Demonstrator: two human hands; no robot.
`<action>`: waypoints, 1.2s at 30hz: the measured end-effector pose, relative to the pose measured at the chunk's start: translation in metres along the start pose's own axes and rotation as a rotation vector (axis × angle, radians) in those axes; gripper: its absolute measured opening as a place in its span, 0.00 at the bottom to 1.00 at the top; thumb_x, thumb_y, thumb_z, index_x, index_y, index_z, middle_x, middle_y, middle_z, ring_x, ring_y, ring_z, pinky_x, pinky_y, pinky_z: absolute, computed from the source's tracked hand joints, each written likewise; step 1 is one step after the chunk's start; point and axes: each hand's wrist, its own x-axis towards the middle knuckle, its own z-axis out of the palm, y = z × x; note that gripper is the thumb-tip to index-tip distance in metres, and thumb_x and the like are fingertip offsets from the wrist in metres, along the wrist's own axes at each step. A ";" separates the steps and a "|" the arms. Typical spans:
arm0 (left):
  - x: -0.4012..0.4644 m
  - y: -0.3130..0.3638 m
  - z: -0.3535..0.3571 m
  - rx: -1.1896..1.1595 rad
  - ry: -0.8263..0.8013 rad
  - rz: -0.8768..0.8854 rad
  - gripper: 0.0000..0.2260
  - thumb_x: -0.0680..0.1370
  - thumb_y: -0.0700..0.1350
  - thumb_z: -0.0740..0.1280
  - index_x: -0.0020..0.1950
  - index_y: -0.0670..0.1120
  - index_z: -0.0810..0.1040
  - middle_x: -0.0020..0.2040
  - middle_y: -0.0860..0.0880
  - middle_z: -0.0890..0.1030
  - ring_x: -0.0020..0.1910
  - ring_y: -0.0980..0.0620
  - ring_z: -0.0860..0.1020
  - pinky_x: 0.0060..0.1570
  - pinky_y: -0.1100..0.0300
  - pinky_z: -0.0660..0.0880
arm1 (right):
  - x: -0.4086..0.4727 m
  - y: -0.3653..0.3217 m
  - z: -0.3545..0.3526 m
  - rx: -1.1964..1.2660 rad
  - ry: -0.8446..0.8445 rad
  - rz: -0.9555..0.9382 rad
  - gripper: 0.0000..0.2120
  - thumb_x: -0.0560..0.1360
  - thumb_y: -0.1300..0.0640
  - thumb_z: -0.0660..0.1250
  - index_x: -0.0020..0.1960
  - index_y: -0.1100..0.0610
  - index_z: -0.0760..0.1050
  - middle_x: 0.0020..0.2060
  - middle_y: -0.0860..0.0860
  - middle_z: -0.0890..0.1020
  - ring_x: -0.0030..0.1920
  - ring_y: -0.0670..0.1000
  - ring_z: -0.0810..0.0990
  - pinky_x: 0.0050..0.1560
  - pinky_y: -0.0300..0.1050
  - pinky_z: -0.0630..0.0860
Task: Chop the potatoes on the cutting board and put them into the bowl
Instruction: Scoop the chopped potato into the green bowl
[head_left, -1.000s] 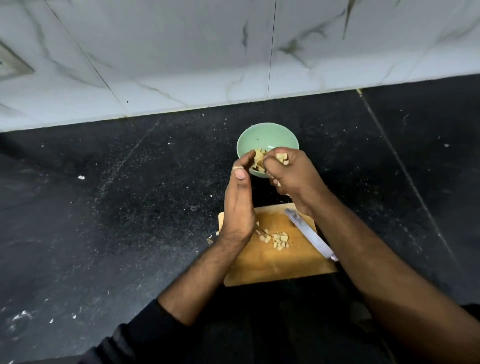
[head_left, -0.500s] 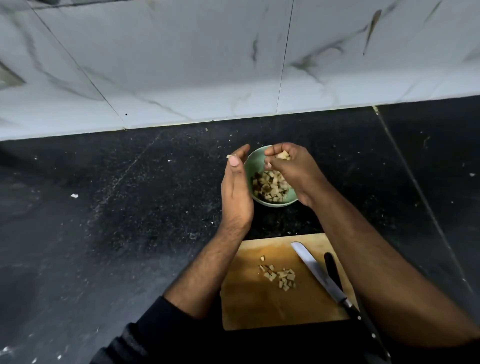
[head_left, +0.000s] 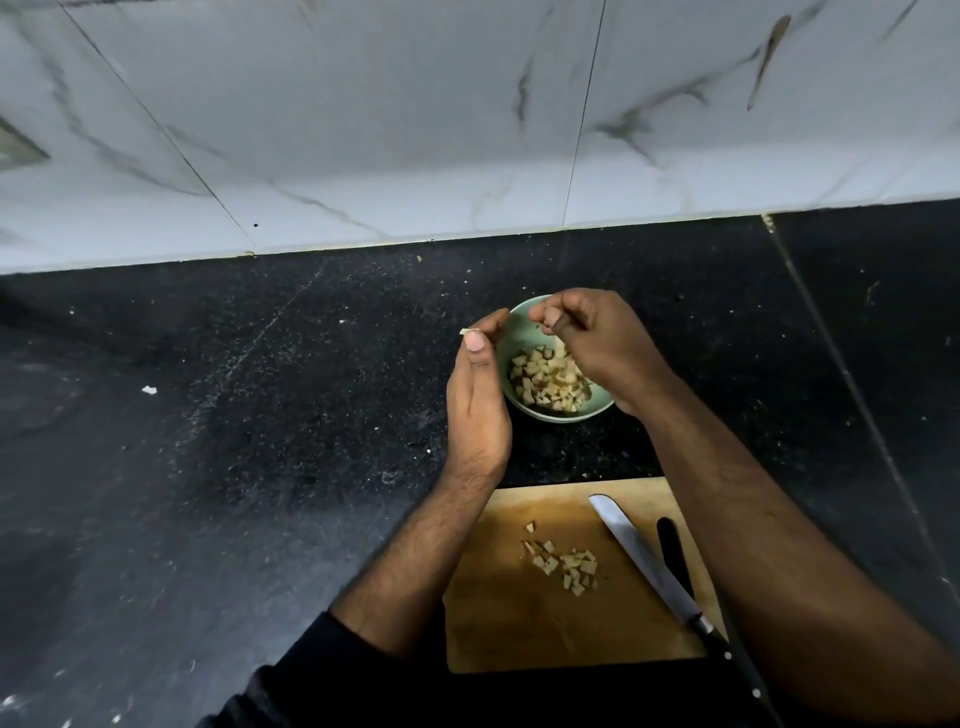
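Observation:
A green bowl (head_left: 558, 414) stands on the black counter, holding several chopped potato pieces (head_left: 543, 378). My left hand (head_left: 477, 402) stands on edge against the bowl's left side with its fingers fairly straight, and one small potato bit (head_left: 466, 331) sticks at the fingertips. My right hand (head_left: 600, 345) hovers over the bowl with fingers curled and tips bunched; no piece shows in them. Nearer to me lies the wooden cutting board (head_left: 509, 623) with a small heap of potato pieces (head_left: 566, 564).
A knife (head_left: 641, 558) lies diagonally on the board's right part, its black handle toward me under my right forearm. A white marble wall (head_left: 467, 130) rises behind the counter (head_left: 234, 415). Small crumbs dot the counter on the left.
The potato pieces seen in my right fingers half a second ago are gone from view, and those fingers have curled in. Both hands stay at the bowl.

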 end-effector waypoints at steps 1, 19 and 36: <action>0.000 0.000 0.000 0.005 0.005 -0.001 0.33 0.81 0.67 0.50 0.68 0.42 0.76 0.64 0.46 0.80 0.66 0.49 0.78 0.68 0.45 0.73 | 0.000 -0.001 0.001 -0.003 0.008 0.001 0.10 0.82 0.60 0.65 0.54 0.51 0.84 0.48 0.45 0.86 0.50 0.43 0.84 0.57 0.48 0.81; -0.001 0.000 -0.005 0.049 -0.013 0.025 0.29 0.83 0.59 0.48 0.66 0.41 0.78 0.62 0.48 0.82 0.64 0.53 0.78 0.63 0.60 0.74 | -0.007 0.002 -0.006 -0.157 0.057 -0.074 0.15 0.79 0.69 0.61 0.56 0.56 0.83 0.48 0.50 0.86 0.47 0.44 0.85 0.49 0.33 0.80; -0.004 -0.002 -0.009 0.062 -0.034 0.047 0.30 0.83 0.62 0.50 0.67 0.40 0.77 0.63 0.47 0.81 0.65 0.50 0.78 0.66 0.51 0.74 | -0.012 0.009 0.013 -0.401 -0.003 -0.036 0.07 0.70 0.58 0.80 0.46 0.55 0.85 0.37 0.49 0.83 0.38 0.49 0.81 0.43 0.43 0.77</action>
